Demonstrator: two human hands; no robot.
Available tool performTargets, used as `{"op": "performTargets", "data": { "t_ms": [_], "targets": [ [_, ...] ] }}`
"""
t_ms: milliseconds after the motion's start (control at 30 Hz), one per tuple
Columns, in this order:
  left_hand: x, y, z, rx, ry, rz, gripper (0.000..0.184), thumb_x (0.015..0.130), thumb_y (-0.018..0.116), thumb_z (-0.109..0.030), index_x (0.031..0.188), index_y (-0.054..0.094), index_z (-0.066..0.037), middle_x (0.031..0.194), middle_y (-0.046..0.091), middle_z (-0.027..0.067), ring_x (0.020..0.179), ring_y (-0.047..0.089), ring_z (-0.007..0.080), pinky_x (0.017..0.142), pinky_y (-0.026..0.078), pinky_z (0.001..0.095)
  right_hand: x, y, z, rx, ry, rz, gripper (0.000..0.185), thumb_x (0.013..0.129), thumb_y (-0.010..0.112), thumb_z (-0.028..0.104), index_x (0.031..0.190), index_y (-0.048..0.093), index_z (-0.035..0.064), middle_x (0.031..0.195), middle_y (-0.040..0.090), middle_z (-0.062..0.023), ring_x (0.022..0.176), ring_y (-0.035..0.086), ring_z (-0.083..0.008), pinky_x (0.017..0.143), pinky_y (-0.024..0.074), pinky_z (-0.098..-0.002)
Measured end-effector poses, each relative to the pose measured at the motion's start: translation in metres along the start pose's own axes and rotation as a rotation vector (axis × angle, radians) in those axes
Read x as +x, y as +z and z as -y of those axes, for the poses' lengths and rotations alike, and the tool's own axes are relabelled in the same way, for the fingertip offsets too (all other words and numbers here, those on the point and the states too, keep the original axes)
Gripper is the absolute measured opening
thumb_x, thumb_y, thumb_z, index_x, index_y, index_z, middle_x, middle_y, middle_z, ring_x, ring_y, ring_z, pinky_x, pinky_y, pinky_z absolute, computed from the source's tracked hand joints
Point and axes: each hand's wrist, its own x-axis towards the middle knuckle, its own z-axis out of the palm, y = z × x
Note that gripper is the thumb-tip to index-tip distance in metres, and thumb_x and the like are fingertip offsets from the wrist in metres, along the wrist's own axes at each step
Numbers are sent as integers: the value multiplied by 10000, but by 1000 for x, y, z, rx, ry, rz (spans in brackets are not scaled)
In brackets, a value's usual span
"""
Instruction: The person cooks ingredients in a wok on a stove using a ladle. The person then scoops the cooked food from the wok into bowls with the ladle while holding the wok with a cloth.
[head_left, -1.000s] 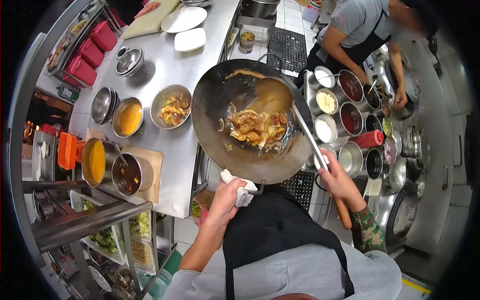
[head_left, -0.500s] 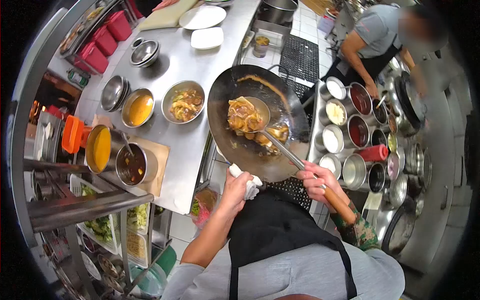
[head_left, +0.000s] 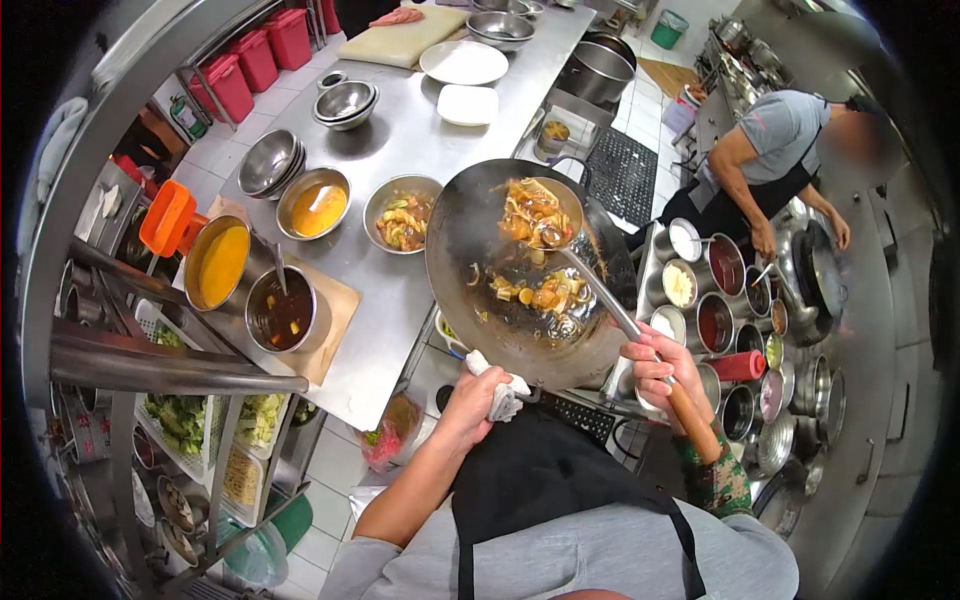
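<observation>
My left hand (head_left: 468, 405) is closed round a folded white cloth (head_left: 505, 400) at the near edge of the dark wok (head_left: 475, 335), gripping the wok through it. The wok hangs tilted in front of my apron, beside the steel table. My right hand (head_left: 660, 368) grips the wooden handle of a steel ladle (head_left: 608, 298). Saucy food (head_left: 537, 215) fills the ladle's bowl, above the wok's far side. More food pieces (head_left: 545, 293) and glossy sauce lie in the wok. Just left of the wok, a steel bowl (head_left: 372, 225) holds similar food.
On the table (head_left: 400, 140) stand a bowl of orange liquid (head_left: 312, 208), two pots of sauce, stacked bowls and white plates (head_left: 465, 62). Several seasoning containers (head_left: 715, 322) line the right. A co-worker (head_left: 765, 150) leans there. A metal rail (head_left: 180, 362) juts in at left.
My view has shifted, so the surroundings sit further right. The ladle with its food is now nearer the wok's far rim, and more food shows in the wok. Both grips are unchanged.
</observation>
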Motion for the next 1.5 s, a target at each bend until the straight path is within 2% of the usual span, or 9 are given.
{"op": "performTargets", "data": {
  "t_ms": [467, 733, 900, 1033, 1167, 1333, 1367, 1467, 1500],
  "targets": [
    [1, -11, -4, -22, -70, 69, 252, 864, 603, -94, 1073, 606, 48, 899, 691, 125, 728, 694, 228, 609, 579, 365, 62, 82, -12, -210, 61, 61, 401, 1048, 393, 105, 1448, 389, 83, 808, 428, -3, 487, 415, -19, 346, 411, -222],
    [-6, -17, 5, 0, -155, 132, 243, 857, 606, -81, 1068, 602, 41, 889, 680, 113, 723, 683, 211, 617, 575, 354, 142, 89, -57, -1226, -87, -160, 487, 964, 526, 91, 1428, 378, 61, 789, 479, -23, 476, 442, -72, 356, 388, -247],
    [-9, -18, 11, -15, -81, 146, 249, 831, 593, -45, 1076, 569, -4, 864, 641, 81, 714, 655, 181, 613, 554, 325, 157, 53, -69, -2065, -620, -102, 629, 902, 582, 75, 1472, 326, -4, 961, 675, -295, 798, 666, -481, 743, 509, -515],
    [-5, -15, 15, -27, -28, 124, 305, 808, 596, -28, 1106, 535, -16, 859, 621, 68, 702, 639, 156, 587, 544, 314, 145, 47, -77, -2150, -641, -86, 638, 898, 567, 39, 1485, 319, 8, 937, 644, -344, 809, 633, -512, 720, 483, -543],
    [0, -19, 18, 14, -62, 119, 439, 801, 607, -32, 1216, 464, -15, 919, 605, 76, 763, 644, 170, 616, 551, 323, 139, 52, -83, -2089, -691, -57, 630, 903, 572, 48, 1480, 323, 17, 934, 648, -332, 838, 637, -509, 733, 489, -527],
    [-7, -14, 7, 37, -68, 105, 273, 832, 577, -42, 1103, 568, -13, 868, 643, 66, 722, 653, 167, 611, 543, 314, 139, 57, -84, -1986, -627, -115, 596, 915, 565, 59, 1467, 342, 34, 946, 654, -318, 917, 641, -508, 789, 496, -499],
    [-4, -14, 10, 8, -77, 73, 270, 833, 578, -43, 1100, 570, -11, 861, 646, 65, 712, 653, 167, 601, 543, 315, 138, 54, -85, -2004, -674, -141, 545, 945, 542, 70, 1457, 353, 59, 880, 668, -221, 703, 671, -391, 636, 517, -435],
    [-8, -14, 6, 34, -34, 121, 247, 836, 583, -50, 1080, 580, -8, 861, 646, 71, 710, 656, 173, 599, 549, 319, 115, 61, -64, -1209, -241, -195, 497, 974, 520, 92, 1444, 359, 93, 790, 596, -94, 495, 551, -194, 445, 453, -320],
    [-5, -12, 11, -9, -26, 37, 245, 841, 589, -61, 1078, 594, 2, 880, 659, 81, 732, 667, 185, 612, 556, 317, 101, 75, -66, -1068, -264, -249, 479, 989, 504, 108, 1443, 354, 125, 749, 481, -9, 445, 402, -60, 358, 353, -219]
  ]
}}
